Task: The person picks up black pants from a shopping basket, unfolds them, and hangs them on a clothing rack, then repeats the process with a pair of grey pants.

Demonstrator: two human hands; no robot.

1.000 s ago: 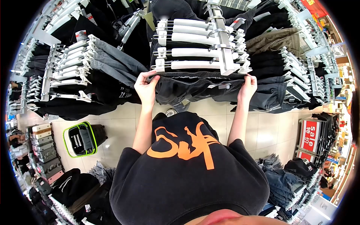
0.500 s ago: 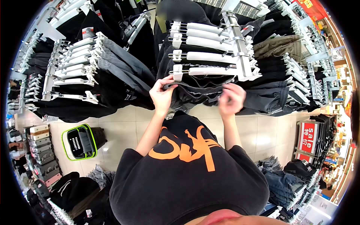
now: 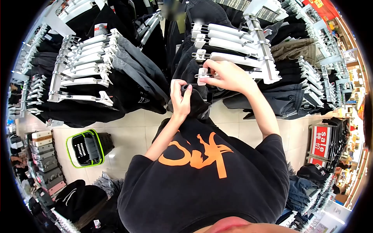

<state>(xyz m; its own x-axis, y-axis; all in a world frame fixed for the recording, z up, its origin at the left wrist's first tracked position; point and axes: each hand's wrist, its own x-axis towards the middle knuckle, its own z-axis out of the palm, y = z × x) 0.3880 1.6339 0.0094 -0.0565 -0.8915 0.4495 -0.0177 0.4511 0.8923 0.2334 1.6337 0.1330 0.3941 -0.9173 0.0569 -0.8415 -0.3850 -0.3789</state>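
My left hand (image 3: 180, 99) is closed on the waistband edge of a pair of dark trousers (image 3: 200, 101), bunched below the front of the rack. My right hand (image 3: 229, 75) reaches across and pinches the end clip of the front white clip hanger (image 3: 202, 72), thumb below and fingers above. Most of that hanger's bar is covered by the hand. Whether the clip still bites the cloth cannot be made out. Behind it, several more white hangers (image 3: 232, 43) with dark garments hang on a metal rail (image 3: 264, 50).
To the left stands another rack of white hangers (image 3: 83, 72) with dark and grey trousers. A black basket with a green rim (image 3: 102, 149) sits on the tiled floor (image 3: 128, 128). A red sale sign (image 3: 321, 140) is at the right. Folded jeans (image 3: 301, 192) lie behind right.
My right hand has moved left from the trousers' far waistband end to the hanger's left clip. The trousers have bunched toward my left hand, which keeps its grip. The view has shifted slightly.
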